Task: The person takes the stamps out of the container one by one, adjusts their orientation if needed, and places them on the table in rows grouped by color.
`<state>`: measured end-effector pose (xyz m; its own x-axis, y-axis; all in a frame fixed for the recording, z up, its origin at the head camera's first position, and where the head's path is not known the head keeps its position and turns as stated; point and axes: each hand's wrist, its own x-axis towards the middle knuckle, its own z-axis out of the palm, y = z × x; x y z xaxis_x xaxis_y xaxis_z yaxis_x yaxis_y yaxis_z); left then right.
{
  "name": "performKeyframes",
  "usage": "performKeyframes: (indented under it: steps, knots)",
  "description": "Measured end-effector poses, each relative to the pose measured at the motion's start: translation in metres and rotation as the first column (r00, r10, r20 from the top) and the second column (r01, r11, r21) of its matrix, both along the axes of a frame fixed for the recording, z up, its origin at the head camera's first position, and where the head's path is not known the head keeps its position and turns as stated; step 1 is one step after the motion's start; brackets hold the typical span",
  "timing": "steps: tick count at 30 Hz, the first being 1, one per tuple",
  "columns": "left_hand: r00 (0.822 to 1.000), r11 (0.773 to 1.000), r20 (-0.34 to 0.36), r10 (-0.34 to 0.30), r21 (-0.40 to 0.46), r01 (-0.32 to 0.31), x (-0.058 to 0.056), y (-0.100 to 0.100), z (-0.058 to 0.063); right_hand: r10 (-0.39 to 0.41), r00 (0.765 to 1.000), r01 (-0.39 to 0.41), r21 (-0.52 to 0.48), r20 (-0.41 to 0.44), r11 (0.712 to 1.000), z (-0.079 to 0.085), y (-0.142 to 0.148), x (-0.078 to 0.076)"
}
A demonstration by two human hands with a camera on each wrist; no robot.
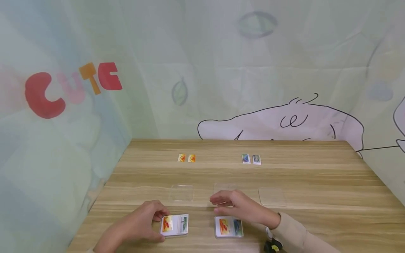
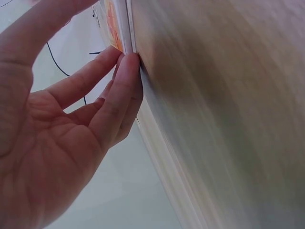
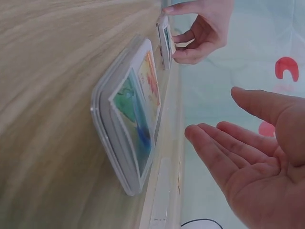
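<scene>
A clear-edged case (image 1: 174, 225) with a white face lies at the front left, carrying an orange picture card (image 1: 167, 223) and a green-grey one (image 1: 183, 224). My left hand (image 1: 139, 221) grips its left end, thumb at the near corner and fingers at the far corner. A similar case (image 3: 131, 117) lies to the right, with an orange picture and a blue-green picture on it. Just beyond it, my right hand (image 1: 242, 207) hovers with extended fingers, thumb apart, holding nothing. In the right wrist view a gap shows between that hand and the case.
Clear plastic pieces lie mid-table: one left (image 1: 181, 192), one partly behind the right hand (image 1: 226, 187), one right (image 1: 272, 196). Farther back are two orange cards (image 1: 191, 158) and two bluish-grey cards (image 1: 245, 159). A black object with a yellow mark (image 1: 272, 246) sits by the right sleeve.
</scene>
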<state>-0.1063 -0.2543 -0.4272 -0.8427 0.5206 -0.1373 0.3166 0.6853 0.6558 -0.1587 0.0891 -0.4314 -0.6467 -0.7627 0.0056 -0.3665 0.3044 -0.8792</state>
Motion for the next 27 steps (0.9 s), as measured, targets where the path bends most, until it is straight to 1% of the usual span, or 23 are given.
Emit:
performKeyframes:
  steps: [2,9,15,19,24,27]
  knots:
    - [1.000,1.000,-0.002,0.003,-0.009,-0.003,-0.001,0.000,0.000,0.000,1.000,0.000,0.001,-0.001,1.000,0.001,-0.001,-0.001]
    - [1.000,1.000,0.013,-0.007,0.003,0.007,-0.004,0.001,0.001,-0.003,1.000,0.003,-0.004,-0.025,1.000,0.002,-0.007,-0.005]
    - [1.000,1.000,0.027,-0.011,0.010,0.010,-0.003,0.001,0.001,-0.003,1.000,0.002,-0.017,-0.014,1.000,0.002,-0.013,-0.006]
    - [1.000,1.000,0.025,-0.008,0.007,0.008,-0.002,0.001,0.002,-0.001,1.000,0.001,-0.019,-0.021,1.000,0.002,-0.016,-0.007]
    - [1.000,1.000,0.020,-0.003,0.000,0.003,-0.002,0.001,0.001,0.009,0.998,-0.010,-0.014,-0.055,1.000,0.001,-0.022,-0.010]
    - [1.000,1.000,0.029,0.004,-0.007,-0.003,-0.001,0.002,0.001,0.008,0.997,-0.009,-0.011,-0.079,1.000,0.001,-0.026,-0.011]
